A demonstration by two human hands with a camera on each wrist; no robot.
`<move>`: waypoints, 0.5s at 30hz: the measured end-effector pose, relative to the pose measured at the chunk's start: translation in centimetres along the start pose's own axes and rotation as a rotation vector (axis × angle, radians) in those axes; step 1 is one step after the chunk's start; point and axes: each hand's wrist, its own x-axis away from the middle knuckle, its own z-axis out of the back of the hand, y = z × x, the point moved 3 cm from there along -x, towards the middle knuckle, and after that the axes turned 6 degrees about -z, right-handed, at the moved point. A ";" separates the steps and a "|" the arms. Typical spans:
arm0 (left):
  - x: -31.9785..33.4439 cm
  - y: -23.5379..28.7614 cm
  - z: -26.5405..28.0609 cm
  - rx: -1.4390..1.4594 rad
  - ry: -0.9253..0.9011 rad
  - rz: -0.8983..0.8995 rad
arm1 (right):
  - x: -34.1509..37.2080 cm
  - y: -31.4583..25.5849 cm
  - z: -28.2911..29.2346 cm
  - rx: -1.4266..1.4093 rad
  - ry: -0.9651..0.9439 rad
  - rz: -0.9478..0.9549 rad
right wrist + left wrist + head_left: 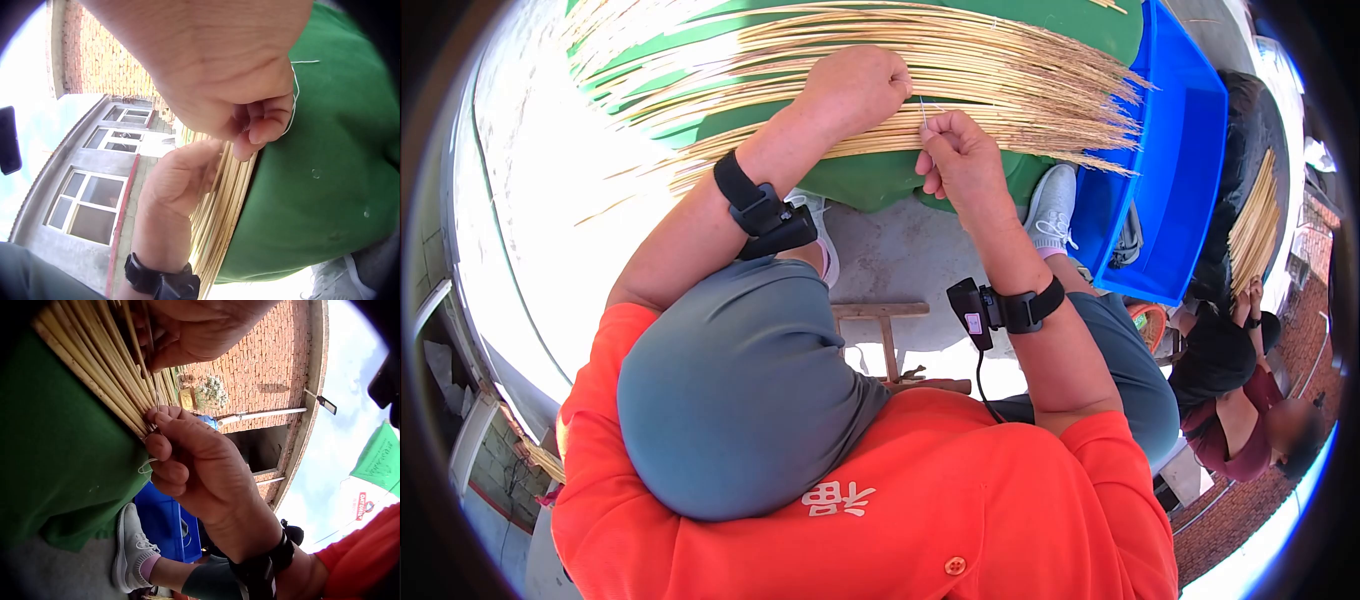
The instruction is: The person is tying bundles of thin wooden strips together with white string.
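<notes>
A row of long straw-coloured stalks (1020, 80) with feathery brown heads lies side by side on a green cloth (880, 180). My left hand (855, 88) is at the middle of the row, fingers curled round some stalks; the right wrist view shows that hand (172, 181) beside the stalks. Just to the right, my right hand (965, 165) pinches a thin white thread (296, 90) between thumb and forefinger at the near edge of the row. A small loop of the thread hangs by its fingers in the left wrist view. Whether a needle is on it I cannot tell.
A blue plastic tub (1170, 200) stands to the right of the cloth. Below is a wooden stool frame (885, 335). My shoe (1052, 200) is beside the tub. Farther right, another person (1240, 400) reaches to a second bundle of stalks (1255, 230).
</notes>
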 end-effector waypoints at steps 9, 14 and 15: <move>0.1 -0.1 -0.3 0.012 0.102 -0.035 | -0.1 -0.3 0.0 -0.013 0.025 -0.005; 0.2 -0.2 -0.2 -0.018 0.042 -0.016 | -0.3 -0.2 -0.2 -0.030 0.043 0.011; 0.1 -0.2 -0.2 -0.017 0.039 -0.014 | -0.4 -0.1 -0.3 -0.048 0.047 0.034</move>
